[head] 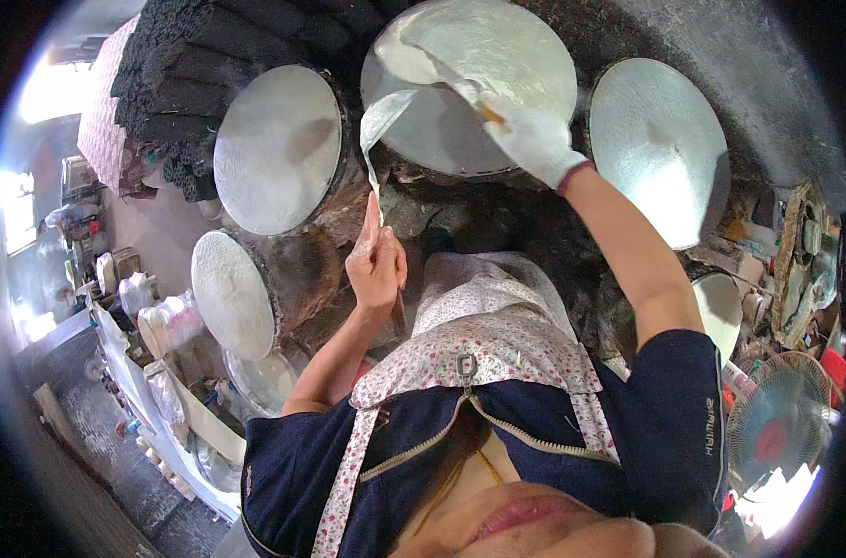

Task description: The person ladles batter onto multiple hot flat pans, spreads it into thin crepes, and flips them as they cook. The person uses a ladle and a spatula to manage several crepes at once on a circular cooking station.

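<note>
My left hand grips the long handle of a metal ladle coated in white batter. Its bowl is lifted at the near left rim of a large round griddle. On my right hand is a white glove with a dark red cuff. That hand holds a flat spreading tool by its yellowish handle, over the griddle. Pale wet batter covers the far part of the plate, thickest at the upper left. The near part looks grey and bare. Part of the tool's blade is blurred.
More round griddles flank me: one at left, another nearer, one at right. Black coal briquettes are stacked at the far left. An electric fan stands at lower right. Wrapped bundles lie at left.
</note>
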### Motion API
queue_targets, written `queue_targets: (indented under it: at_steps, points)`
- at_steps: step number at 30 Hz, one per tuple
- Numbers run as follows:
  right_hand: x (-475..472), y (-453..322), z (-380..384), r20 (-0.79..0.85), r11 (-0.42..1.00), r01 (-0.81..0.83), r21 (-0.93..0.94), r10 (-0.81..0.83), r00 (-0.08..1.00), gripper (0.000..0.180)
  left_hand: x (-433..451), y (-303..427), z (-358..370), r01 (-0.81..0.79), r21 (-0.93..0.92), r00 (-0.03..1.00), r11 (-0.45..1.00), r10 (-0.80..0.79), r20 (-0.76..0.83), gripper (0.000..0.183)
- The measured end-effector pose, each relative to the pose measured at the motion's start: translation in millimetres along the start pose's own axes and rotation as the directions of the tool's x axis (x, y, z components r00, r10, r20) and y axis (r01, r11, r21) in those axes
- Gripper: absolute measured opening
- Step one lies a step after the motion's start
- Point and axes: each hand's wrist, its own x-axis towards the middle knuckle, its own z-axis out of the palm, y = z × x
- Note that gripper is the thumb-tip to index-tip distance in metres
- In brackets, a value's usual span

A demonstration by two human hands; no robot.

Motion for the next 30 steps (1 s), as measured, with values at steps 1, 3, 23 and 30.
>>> queue_targets:
  at_steps: [1, 3, 23, 30]
  points:
    - [-4.2, 17.5, -9.3, -0.024, 0.998, -0.009, -0.067, 0.007, 1.000, 0.043, -1.0, -2.3, -0.1, 0.002, -0.003, 1.000, 1.000, -0.002, 0.000, 0.058]
    - [11.7, 44.0, -16.5, -0.101, 0.962, -0.265, 0.069, 0.271, 0.957, 0.042, -1.9, -7.7, -0.3, 0.004, 0.001, 1.000, 1.000, -0.004, 0.003, 0.058]
    - [3.4, 38.9, 0.7, -0.014, 0.983, 0.162, 0.081, -0.162, 0.987, 0.047, -12.6, -18.3, -0.5, 0.106, -0.036, 0.991, 0.994, -0.108, -0.075, 0.061]
    - [49.4, 20.5, -7.2, 0.275, 1.000, 0.018, -0.001, -0.017, 0.961, 0.050, -10.5, -11.9, 10.0, 0.170, -0.036, 0.980, 0.985, -0.173, -0.095, 0.063]
